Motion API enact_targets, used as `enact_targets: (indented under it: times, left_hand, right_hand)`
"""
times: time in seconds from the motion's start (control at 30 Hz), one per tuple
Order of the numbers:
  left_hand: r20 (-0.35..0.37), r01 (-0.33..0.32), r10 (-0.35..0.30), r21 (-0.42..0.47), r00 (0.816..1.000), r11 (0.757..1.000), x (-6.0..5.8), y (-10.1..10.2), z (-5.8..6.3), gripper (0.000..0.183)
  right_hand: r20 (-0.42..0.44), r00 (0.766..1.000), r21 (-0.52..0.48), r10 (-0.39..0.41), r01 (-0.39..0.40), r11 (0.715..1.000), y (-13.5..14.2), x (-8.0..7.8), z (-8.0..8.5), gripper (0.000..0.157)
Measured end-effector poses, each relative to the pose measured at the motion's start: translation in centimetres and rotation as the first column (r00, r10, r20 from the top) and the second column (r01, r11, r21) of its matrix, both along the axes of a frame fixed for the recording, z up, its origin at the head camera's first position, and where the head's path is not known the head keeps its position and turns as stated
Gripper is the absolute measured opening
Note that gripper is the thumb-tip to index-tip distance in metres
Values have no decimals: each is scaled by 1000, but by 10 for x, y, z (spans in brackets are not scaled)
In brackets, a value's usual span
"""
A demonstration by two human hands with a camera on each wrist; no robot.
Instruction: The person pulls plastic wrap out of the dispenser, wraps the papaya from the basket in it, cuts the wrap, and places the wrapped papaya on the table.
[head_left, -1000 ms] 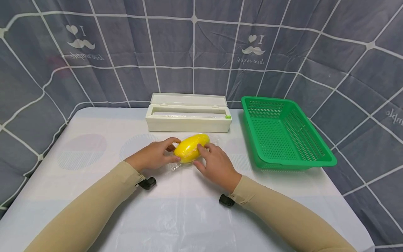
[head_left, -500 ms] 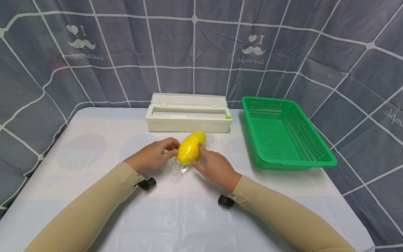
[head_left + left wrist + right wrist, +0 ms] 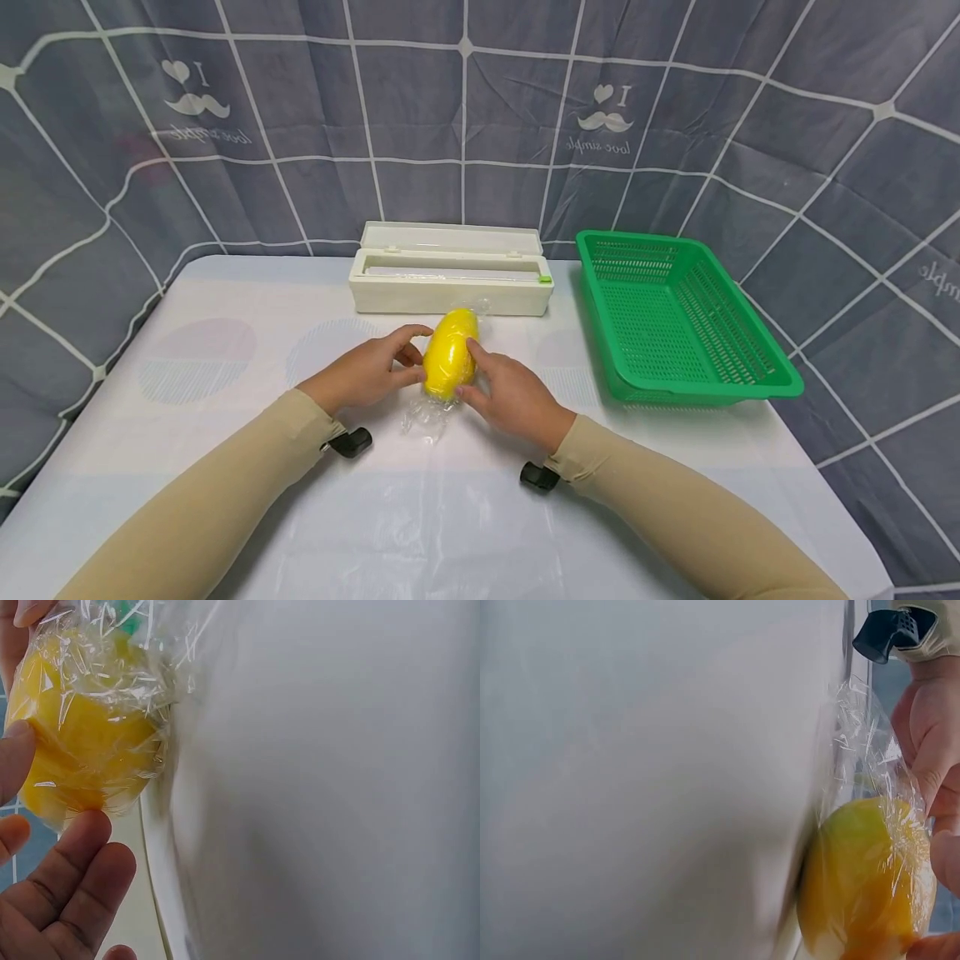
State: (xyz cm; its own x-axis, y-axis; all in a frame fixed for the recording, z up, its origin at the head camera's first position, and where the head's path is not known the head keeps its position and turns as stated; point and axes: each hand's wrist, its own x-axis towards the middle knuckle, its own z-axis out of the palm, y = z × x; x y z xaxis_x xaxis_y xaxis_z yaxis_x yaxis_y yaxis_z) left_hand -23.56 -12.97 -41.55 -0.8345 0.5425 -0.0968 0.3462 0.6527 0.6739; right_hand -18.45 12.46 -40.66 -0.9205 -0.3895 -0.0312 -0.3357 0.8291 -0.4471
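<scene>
A yellow mango in clear cling film sits on the table between both hands, its long axis pointing away from me. Loose film bunches at its near end, and a little more sticks out at the far end. My left hand holds its left side with curled fingers and thumb. On the opposite side, my right hand grips it with the thumb near the bottom end and a finger higher up. Crinkled film over the mango shows in the left wrist view; the right wrist view shows a greenish end.
Behind the mango stands a white cling-film box with its lid raised and a green slider at the right end. To the right is a green plastic basket. A patterned white cloth covers the table, and a grey grid curtain hangs behind.
The mango has turned counterclockwise between the hands, from lying slantwise to pointing nearly straight away from me. Its loose film end has swung into view at the near side. Both hands have barely moved.
</scene>
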Motion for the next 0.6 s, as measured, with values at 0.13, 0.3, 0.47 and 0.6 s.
enact_targets:
  times: [0.13,0.3,0.47,0.6]
  left_hand:
    - [-9,16,-16,7,1000,1000,1,1,-1,68]
    - [-28,38,-38,10,999,999,4,3,-3,68]
    - [-55,32,-32,-4,998,999,8,6,-3,67]
    - [-82,15,-17,-26,996,1000,10,9,-3,65]
  right_hand:
    - [-6,1000,-12,13,-13,1000,2,-1,-2,80]
    - [10,1000,-33,12,-11,999,5,-2,-1,78]
    - [42,999,-29,15,-14,999,9,-5,3,72]
    - [16,999,-10,40,-39,999,14,-7,5,66]
